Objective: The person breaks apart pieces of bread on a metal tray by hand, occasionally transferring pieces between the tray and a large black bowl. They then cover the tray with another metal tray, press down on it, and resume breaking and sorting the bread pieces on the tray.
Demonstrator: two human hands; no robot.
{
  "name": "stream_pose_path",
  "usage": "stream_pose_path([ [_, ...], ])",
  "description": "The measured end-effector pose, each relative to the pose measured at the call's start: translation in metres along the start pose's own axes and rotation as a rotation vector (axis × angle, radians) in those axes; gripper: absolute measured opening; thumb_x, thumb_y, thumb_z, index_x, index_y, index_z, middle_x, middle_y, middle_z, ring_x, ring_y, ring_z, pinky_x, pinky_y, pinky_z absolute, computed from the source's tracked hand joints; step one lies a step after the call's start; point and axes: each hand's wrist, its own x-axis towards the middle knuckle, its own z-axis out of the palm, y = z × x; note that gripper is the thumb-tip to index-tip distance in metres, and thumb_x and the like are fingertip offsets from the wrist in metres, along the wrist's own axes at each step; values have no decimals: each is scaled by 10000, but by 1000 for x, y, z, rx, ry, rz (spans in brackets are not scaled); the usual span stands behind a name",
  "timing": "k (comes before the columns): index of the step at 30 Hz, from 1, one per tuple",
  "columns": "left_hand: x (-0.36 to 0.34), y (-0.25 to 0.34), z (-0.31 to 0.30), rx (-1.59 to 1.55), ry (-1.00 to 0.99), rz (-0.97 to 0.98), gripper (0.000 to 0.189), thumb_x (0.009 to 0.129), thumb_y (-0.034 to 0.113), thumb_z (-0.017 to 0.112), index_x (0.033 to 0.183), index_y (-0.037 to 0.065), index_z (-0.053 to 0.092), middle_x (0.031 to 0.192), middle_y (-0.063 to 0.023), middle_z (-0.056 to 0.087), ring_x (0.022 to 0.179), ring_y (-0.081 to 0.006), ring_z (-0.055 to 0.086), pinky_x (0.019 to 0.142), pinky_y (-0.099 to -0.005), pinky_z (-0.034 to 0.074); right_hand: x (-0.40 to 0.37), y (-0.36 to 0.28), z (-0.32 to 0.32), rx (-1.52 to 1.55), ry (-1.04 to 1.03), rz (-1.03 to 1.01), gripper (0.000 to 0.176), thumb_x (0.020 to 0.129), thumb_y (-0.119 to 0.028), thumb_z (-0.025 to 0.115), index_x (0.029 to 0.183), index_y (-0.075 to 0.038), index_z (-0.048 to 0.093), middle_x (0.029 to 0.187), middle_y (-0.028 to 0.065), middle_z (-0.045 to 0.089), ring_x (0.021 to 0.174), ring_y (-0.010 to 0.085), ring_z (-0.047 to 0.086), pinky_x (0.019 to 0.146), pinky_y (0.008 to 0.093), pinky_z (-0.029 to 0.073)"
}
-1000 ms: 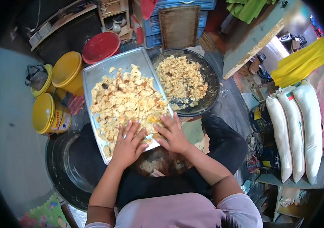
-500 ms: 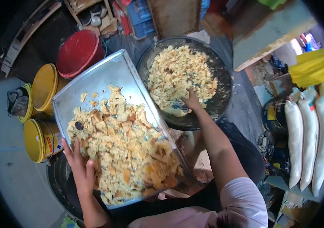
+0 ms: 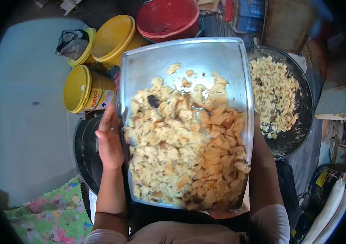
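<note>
A metal baking tray (image 3: 150, 61) fills the middle of the view, raised in front of my body. Torn bread pieces (image 3: 169, 142) cover most of it, paler on the left and browner on the right. My left hand (image 3: 111, 142) supports the tray's left edge, its fingers pointing up along the side. At the opposite edge, my right hand (image 3: 257, 124) holds the tray; its fingers are hidden behind the rim. More crumbled bread (image 3: 274, 91) lies in a wide black basin (image 3: 303, 132) to the right.
Yellow buckets (image 3: 75, 87) and a red tub (image 3: 167, 20) stand at the back left. Behind my left hand is a black round container (image 3: 84, 152). A floral green cloth (image 3: 53, 213) lies at lower left; long white filled bags (image 3: 327, 213) are at lower right.
My right hand has left the bread in the basin and gone to the tray's right edge. The tray is turned straighter, and the view has swung left.
</note>
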Motion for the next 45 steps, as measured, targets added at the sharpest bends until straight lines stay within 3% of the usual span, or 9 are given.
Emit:
stream_pose_path([
  [3, -3, 0, -2, -245, -6, -3, 801, 919, 648, 254, 1384, 4, 359, 1444, -133, 364, 1353, -263, 308, 1124, -397, 179, -64, -78, -80, 503, 152, 442, 714, 752, -128, 702, 1376, -25, 369, 1072, 199, 608, 922, 280, 602, 670, 378, 505],
  [5, -6, -8, -9, -350, -57, -3, 799, 924, 644, 238, 1384, 3, 359, 1436, -149, 370, 1354, -263, 310, 1128, -397, 176, -41, -22, -95, 691, 357, 340, 710, 784, -158, 647, 1406, -98, 309, 779, 86, 603, 471, 186, 518, 376, 308, 370],
  [11, -13, -6, -12, -392, -150, -17, 882, 902, 675, 223, 1409, -45, 281, 1476, -192, 279, 1389, -287, 225, 1140, -401, 124, -90, -96, -195, 761, 470, 268, 581, 830, -179, 593, 1356, -129, 349, 789, 88, 562, 496, 208, 540, 404, 326, 468],
  [12, -13, -10, -11, -390, -185, -7, 877, 905, 671, 220, 1414, -42, 273, 1479, -196, 272, 1396, -286, 209, 1143, -397, 111, -96, -104, -213, 885, 334, 213, 509, 836, -130, 578, 1300, -77, 374, 1148, 115, 502, 937, 304, 592, 660, 451, 584],
  [19, -27, -19, -1, -375, -311, 1, 917, 887, 693, 220, 1445, -34, 184, 1522, -170, 175, 1422, -264, 130, 1152, -371, 59, -118, -206, -270, 1257, 10, -133, 333, 860, -113, 513, 1177, -26, 464, 1107, 149, 580, 955, 306, 626, 715, 414, 598],
  [27, -32, -3, -12, -560, -176, -76, 894, 896, 687, 195, 1436, -25, 224, 1486, -198, 252, 1395, -272, 214, 1144, -373, 126, -299, -428, -178, 766, -600, -333, 437, 744, 26, 550, 1171, -43, 489, 1091, 169, 585, 893, 301, 650, 604, 359, 604],
  [34, -51, -13, -20, -707, -128, -152, 844, 923, 658, 156, 1391, -24, 321, 1394, -185, 402, 1319, -252, 350, 1115, -364, 204, -355, -465, -78, 118, -862, -531, 397, 704, -137, 717, 1061, -51, 566, 945, 125, 619, 719, 209, 647, 558, 294, 547],
  [37, -57, -20, -18, -668, -142, -81, 830, 931, 642, 148, 1390, -29, 320, 1396, -190, 398, 1322, -264, 344, 1119, -371, 194, -368, -470, -64, -157, -594, -891, 392, 691, -192, 733, 1024, -47, 587, 881, 153, 635, 683, 242, 647, 597, 342, 528],
  [45, -48, -19, -8, -666, -104, -35, 787, 956, 597, 153, 1378, -44, 329, 1386, -197, 401, 1316, -264, 347, 1124, -374, 189, -359, -482, -62, -236, -340, -719, 425, 688, -281, 724, 1028, -45, 629, 841, 202, 655, 811, 352, 635, 748, 394, 498],
])
